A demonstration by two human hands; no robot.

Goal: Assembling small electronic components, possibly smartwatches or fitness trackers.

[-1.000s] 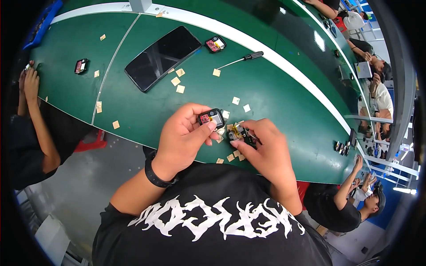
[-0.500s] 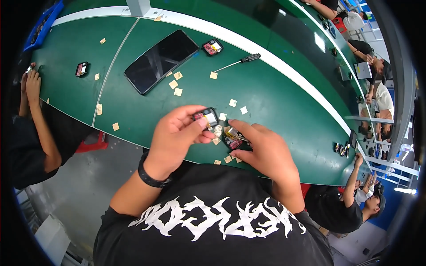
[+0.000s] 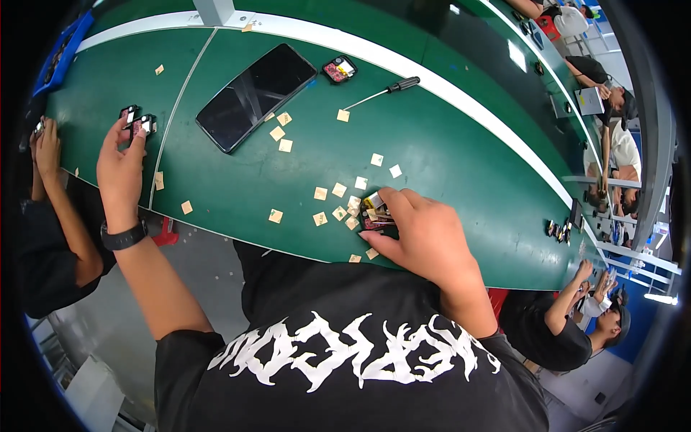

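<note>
At the table's left part, my left hand point(image 3: 121, 169) pinches a small black-cased electronic device point(image 3: 145, 124) with a red circuit board and a white part. It is right beside a similar device point(image 3: 128, 115) lying on the table. In front of my body, my right hand point(image 3: 430, 234) is closed around another open black device point(image 3: 371, 222), whose silver-and-yellow battery point(image 3: 373, 201) shows. A thin shiny piece shows near its fingers, too small to name. Several small beige square stickers point(image 3: 339, 190) lie scattered beside this hand.
A large black phone point(image 3: 257, 97) lies on the green table point(image 3: 446, 144). Beyond it are another device point(image 3: 339, 70) and a screwdriver point(image 3: 392, 91). A blue bin point(image 3: 61, 54) stands far left. A co-worker's hands point(image 3: 47, 147) are at the left edge; more people sit at right.
My left hand has carried its device from the middle to the far left, next to the device lying there. Stickers formerly under it now show. My right hand has stayed nearly in place.
</note>
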